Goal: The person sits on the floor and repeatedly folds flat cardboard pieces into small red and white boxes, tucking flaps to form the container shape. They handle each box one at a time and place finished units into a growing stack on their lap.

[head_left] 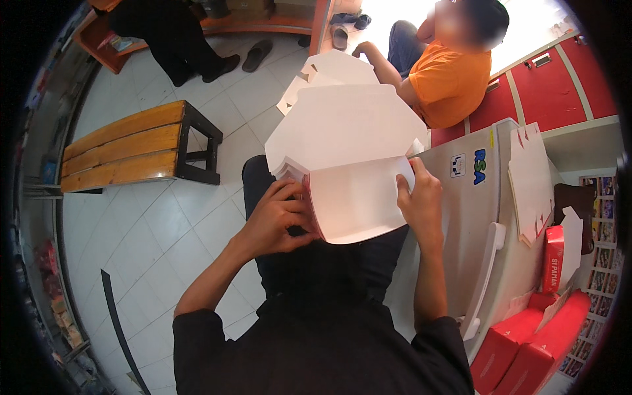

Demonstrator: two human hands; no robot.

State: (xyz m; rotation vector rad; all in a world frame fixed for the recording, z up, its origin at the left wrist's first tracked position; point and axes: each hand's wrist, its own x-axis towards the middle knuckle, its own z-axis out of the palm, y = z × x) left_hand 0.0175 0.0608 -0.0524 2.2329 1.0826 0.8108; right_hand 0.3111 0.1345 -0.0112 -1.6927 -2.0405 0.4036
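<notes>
Left hand (280, 220) pinches the left edge of the white cardboard box blank (349, 164), held above the lap; right hand (418, 197) clamps its right flap. Beyond the right hand lies a grey appliance (474, 197). Folding likely goes best with creases pressed evenly.

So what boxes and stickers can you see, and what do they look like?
Flat white carton: held open by the left hand and right hand, red outside.
Red boxes: stacked at lower right, long and rectangular.
Flat white blanks: lying on the grey fridge.
Sticker: small white square with blue marks, on the fridge.
</notes>
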